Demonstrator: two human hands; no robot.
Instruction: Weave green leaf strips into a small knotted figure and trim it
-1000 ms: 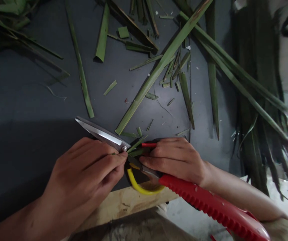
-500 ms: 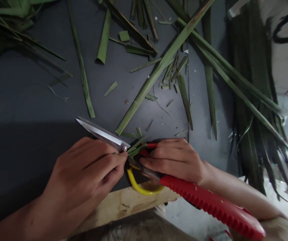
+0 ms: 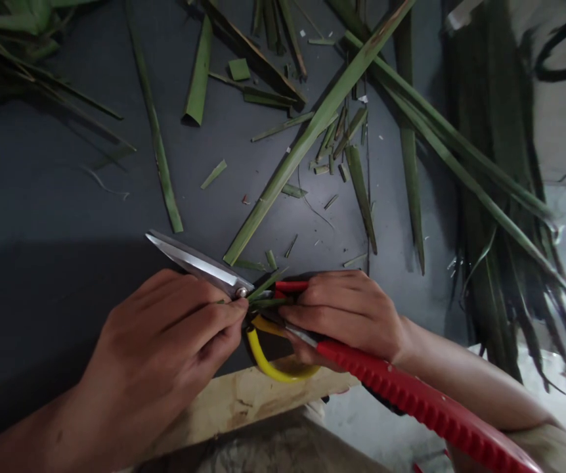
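My left hand (image 3: 165, 355) is closed, its thumb and forefinger pinching a narrow green leaf strip (image 3: 269, 303). That strip runs across to the fingertips of my right hand (image 3: 349, 315). My right hand is closed on a red utility knife (image 3: 425, 401), whose metal blade lies between thumb and forefinger. The knife's ridged handle slants down toward the lower right. A pair of scissors (image 3: 199, 264) rests beneath both hands, its blades pointing up-left past my left knuckles. The yellow loop of its handle shows between the hands, while the red one is partly covered by my right fingers.
On the dark table (image 3: 66, 190) lie leaf offcuts and a long leaf strip (image 3: 283, 177). A leaf pile (image 3: 12, 59) is at upper left. Wide dark leaves (image 3: 494, 164) hang over the right edge. A pale wooden edge (image 3: 243, 404) runs in front of me.
The utility knife has slid slightly toward the lower right. The leaf strip, curled upward before, now stretches flatter toward my right fingers. My left hand keeps its pinch.
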